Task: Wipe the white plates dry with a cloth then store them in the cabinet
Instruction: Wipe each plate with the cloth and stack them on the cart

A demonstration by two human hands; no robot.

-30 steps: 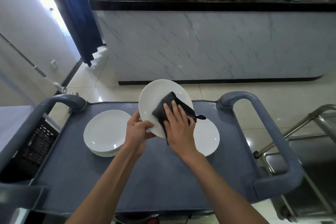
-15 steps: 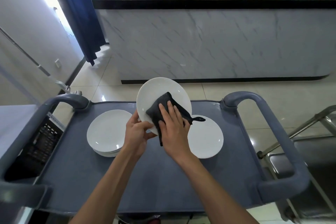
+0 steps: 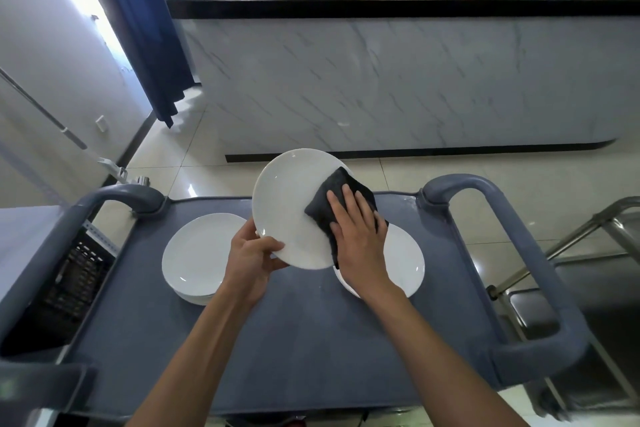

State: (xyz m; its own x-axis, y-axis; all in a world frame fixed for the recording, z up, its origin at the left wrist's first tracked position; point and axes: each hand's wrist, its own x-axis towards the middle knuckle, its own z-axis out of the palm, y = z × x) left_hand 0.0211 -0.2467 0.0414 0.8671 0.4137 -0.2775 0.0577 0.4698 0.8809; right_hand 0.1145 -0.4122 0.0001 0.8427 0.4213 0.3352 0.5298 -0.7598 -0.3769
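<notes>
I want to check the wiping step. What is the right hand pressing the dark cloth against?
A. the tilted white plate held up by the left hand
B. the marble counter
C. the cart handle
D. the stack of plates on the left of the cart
A: the right hand presses the dark cloth flat on the tilted white plate, which the left hand grips at its lower edge.

Your right hand now presses the dark cloth against the right side of the held plate, where a second ago it sat at the plate's middle, so more bare white shows on the left. Your left hand now grips the plate's lower rim rather than its left edge.
</notes>
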